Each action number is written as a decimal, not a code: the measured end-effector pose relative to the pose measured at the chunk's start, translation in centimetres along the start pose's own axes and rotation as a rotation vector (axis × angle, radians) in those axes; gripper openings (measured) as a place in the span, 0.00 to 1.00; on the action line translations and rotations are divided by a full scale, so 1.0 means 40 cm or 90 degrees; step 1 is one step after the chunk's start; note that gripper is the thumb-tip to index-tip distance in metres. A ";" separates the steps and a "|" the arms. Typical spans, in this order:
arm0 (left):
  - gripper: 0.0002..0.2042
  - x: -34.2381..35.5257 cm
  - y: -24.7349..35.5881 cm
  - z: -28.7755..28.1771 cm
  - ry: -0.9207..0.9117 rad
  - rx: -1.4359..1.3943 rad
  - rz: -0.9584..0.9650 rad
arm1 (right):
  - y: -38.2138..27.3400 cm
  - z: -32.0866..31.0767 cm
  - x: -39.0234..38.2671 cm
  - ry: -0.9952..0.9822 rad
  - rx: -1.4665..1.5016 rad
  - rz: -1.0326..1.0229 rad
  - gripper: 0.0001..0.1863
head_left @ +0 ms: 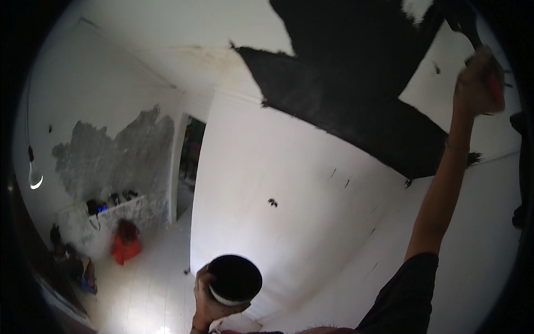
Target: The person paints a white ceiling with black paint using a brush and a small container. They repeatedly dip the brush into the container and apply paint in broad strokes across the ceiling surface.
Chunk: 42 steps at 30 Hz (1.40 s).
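My left hand (207,300) is wrapped round the side of a round paint tub (227,299) at the bottom middle; its inside looks black, and a pale band shows on its outer wall. My right arm is stretched up to the ceiling at the upper right. Closed in my right hand (477,83) is a paintbrush (466,26), slightly blurred, with a dark head and a bit of red by the palm. Close to it spreads a large area of black paint (345,83) with ragged edges on the white ceiling.
A white wall (267,150) with dark smudges fills the middle. At left, a doorway (192,150), a grey wall patch (122,150) and a hanging bulb (35,174). Low on the left are a shelf with dark items (114,203), a red-clad person (126,245) and another dark figure (67,256).
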<state>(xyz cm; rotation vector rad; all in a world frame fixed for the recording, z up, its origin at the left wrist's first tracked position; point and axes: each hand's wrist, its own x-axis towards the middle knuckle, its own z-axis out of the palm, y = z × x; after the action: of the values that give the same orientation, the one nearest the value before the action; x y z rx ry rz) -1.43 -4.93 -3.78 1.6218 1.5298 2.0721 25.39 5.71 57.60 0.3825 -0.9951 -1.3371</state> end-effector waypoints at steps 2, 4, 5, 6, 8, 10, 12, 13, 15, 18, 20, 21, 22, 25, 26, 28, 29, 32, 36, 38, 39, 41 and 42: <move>0.51 0.000 0.008 -0.002 0.033 0.000 0.032 | -0.055 -0.044 -0.098 -0.059 -0.087 -0.074 0.15; 0.53 -0.001 0.028 0.021 0.049 0.006 0.059 | -0.130 -0.150 -0.202 -0.245 -0.232 -0.103 0.20; 0.55 -0.001 0.039 0.036 0.059 0.004 0.098 | -0.195 -0.219 -0.262 -0.320 -0.266 -0.047 0.21; 0.55 -0.001 0.051 0.051 0.061 -0.004 0.097 | -0.268 -0.289 -0.317 -0.402 -0.247 -0.032 0.22; 0.53 -0.006 0.073 0.074 0.077 0.005 0.117 | -0.429 -0.394 -0.406 -0.464 -0.102 0.006 0.23; 0.52 -0.009 0.083 0.074 0.098 0.049 0.124 | -0.604 -0.427 -0.478 -0.463 0.209 0.248 0.21; 0.50 -0.003 0.072 0.051 0.123 0.108 0.137 | -0.764 -0.457 -0.495 -0.503 0.571 0.740 0.13; 0.49 0.001 0.063 0.036 0.136 0.137 0.140 | -0.833 -0.464 -0.495 -0.459 0.696 1.086 0.11; 0.49 0.009 0.041 0.011 0.140 0.161 0.142 | -0.926 -0.440 -0.531 -0.364 0.835 1.489 0.11; 0.49 0.019 0.030 -0.006 0.159 0.174 0.131 | -1.008 -0.418 -0.592 -0.259 0.814 1.848 0.11; 0.49 0.014 0.039 -0.015 0.169 0.203 0.125 | -1.038 -0.419 -0.635 -0.196 0.901 1.996 0.13; 0.49 0.011 0.045 -0.018 0.172 0.220 0.121 | -1.054 -0.422 -0.654 -0.176 0.870 2.055 0.14; 0.49 0.008 0.049 -0.021 0.177 0.231 0.121 | -1.063 -0.430 -0.666 -0.198 0.857 2.051 0.12; 0.49 0.007 0.059 -0.011 0.178 0.250 0.116 | -1.075 -0.434 -0.696 -0.224 0.768 2.115 0.10; 0.49 0.008 0.063 -0.006 0.176 0.251 0.114 | -1.075 -0.433 -0.701 -0.233 0.753 2.133 0.09; 0.48 0.011 0.067 0.001 0.179 0.260 0.115 | -1.074 -0.426 -0.710 -0.219 0.847 2.146 0.08; 0.48 0.011 0.070 0.006 0.181 0.267 0.115 | -1.073 -0.422 -0.713 -0.202 0.906 2.159 0.08; 0.47 0.014 0.080 0.017 0.186 0.275 0.114 | -1.069 -0.417 -0.723 -0.184 0.962 2.192 0.09; 0.47 0.014 0.082 0.022 0.177 0.284 0.106 | -1.080 -0.415 -0.722 -0.213 0.851 2.207 0.11; 0.47 0.015 0.081 0.025 0.183 0.284 0.105 | -1.084 -0.409 -0.707 -0.222 0.814 2.164 0.11; 0.47 0.015 0.079 0.023 0.188 0.283 0.108 | -1.083 -0.402 -0.695 -0.236 0.766 2.120 0.11; 0.50 0.015 0.077 0.019 0.175 0.319 0.092 | -1.078 -0.389 -0.660 -0.324 0.690 1.923 0.14; 0.52 0.015 0.077 0.017 0.171 0.337 0.079 | -1.063 -0.380 -0.640 -0.400 0.745 1.748 0.15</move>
<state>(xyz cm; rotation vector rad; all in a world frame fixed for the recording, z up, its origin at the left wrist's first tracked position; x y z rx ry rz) 0.25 -5.65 -1.17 1.6697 2.2805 2.1382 12.67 14.33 8.02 -0.6483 -1.3447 1.7578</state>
